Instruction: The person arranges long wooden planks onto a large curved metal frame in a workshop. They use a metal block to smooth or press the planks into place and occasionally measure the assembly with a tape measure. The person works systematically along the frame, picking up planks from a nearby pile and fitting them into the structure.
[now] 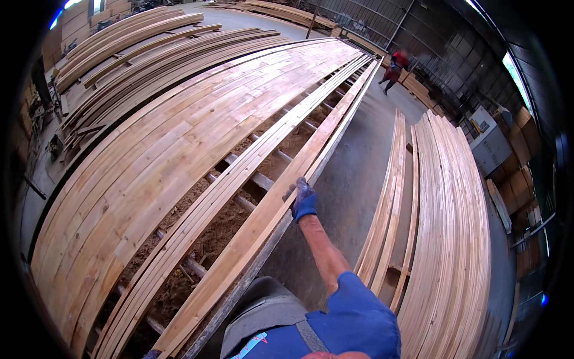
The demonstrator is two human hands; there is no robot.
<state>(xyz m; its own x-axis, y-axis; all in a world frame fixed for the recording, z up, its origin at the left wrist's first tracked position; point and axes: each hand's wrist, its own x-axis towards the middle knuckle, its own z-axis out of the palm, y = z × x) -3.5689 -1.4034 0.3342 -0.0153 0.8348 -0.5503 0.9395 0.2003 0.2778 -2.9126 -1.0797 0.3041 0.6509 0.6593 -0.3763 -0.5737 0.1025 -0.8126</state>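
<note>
My right hand (304, 200), in a blue and grey work glove, grips the right edge of a long, light wooden board (260, 206). Its fingers curl over the board's top face and the arm is stretched out. The board lies lengthwise along the near side of a long metal-edged frame. At the bottom edge of the view only a dark bit of my left hand (152, 354) shows, at the near end of this board; its fingers are hidden. Beside the board runs a narrow bundle of strips (197, 218), with a gap of rollers and sawdust between them.
A wide panel of joined planks (161, 161) covers the frame's left part. More boards (179, 63) are stacked beyond it. On my right stands a large board stack (445, 239) with separate strips (385, 209). A person in red (394, 69) is on the far floor, near a grey cabinet (490, 140).
</note>
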